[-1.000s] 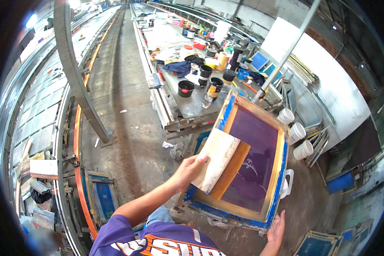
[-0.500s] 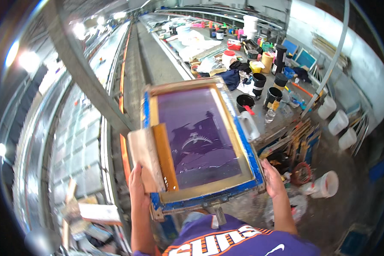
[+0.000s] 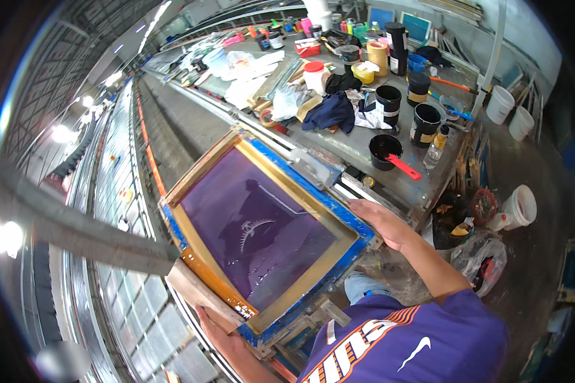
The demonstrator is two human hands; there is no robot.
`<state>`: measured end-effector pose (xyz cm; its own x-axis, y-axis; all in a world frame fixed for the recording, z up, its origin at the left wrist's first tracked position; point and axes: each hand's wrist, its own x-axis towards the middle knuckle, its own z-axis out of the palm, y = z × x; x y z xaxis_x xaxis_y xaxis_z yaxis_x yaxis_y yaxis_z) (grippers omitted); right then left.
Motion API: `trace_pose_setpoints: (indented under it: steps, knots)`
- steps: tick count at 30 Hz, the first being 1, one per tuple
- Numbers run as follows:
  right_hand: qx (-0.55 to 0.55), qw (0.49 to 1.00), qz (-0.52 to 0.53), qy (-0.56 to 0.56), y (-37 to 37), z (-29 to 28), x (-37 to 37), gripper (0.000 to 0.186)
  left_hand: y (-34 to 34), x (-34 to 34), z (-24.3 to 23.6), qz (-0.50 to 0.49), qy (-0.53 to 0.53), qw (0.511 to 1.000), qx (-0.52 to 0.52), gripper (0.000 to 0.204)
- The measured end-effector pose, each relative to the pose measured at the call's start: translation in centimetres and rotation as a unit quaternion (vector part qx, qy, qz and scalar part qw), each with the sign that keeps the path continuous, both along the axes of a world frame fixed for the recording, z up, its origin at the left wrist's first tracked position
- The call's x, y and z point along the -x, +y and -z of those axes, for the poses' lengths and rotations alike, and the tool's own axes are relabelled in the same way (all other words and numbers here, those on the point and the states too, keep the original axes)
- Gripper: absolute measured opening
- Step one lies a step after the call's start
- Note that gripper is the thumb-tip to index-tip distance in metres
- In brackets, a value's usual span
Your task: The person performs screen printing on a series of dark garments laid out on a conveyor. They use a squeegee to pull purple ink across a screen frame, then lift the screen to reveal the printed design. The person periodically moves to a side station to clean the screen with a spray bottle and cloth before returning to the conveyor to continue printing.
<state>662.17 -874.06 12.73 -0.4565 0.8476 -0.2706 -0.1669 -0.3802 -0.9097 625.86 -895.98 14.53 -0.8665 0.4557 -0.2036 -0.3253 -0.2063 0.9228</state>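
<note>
I hold a screen printing frame [image 3: 331, 202] tilted in front of me, its edges covered in blue. Inside it lies purple mesh, wet and glossy, with a pale curved design. A squeegee [image 3: 201, 299] with a wooden handle and an amber blade rests along the frame's left side. My left hand [image 3: 227, 337] grips the frame's near left corner, against the squeegee's handle; some of its fingers are hidden underneath. On the near right corner, my right hand [image 3: 384, 225] is closed along the frame's edge, fingertips partly hidden.
A long table [image 3: 402, 185] at right bears a black ink pot [image 3: 383, 153] with a red scraper [image 3: 404, 167], several tubs and a dark cloth [image 3: 331, 113]. A grey metal post [image 3: 89, 226] crosses the left side. White buckets [image 3: 521, 207] stand on the floor at right.
My view has turned right, toward the table. The frame, with the squeegee on it, has swung clockwise and sits lower left in view. Both hands have stayed on it.
</note>
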Motion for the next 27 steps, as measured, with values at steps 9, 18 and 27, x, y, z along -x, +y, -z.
trace_pose_setpoints:
  steps: [9,18,27]
  knots:
    - [-0.016,0.999,-0.048,0.001,16.1,2.9,13.4,0.078,14.9,12.1,-0.2,0.039,0.041,0.998,0.000,0.080]
    - [-0.001,0.999,-0.037,0.002,29.7,3.0,22.7,0.075,26.8,22.2,3.2,-0.015,0.054,0.997,0.058,0.079]
    - [0.036,0.998,-0.054,0.023,44.4,3.3,38.3,0.066,40.2,35.3,4.1,-0.068,0.035,0.996,0.049,0.081]
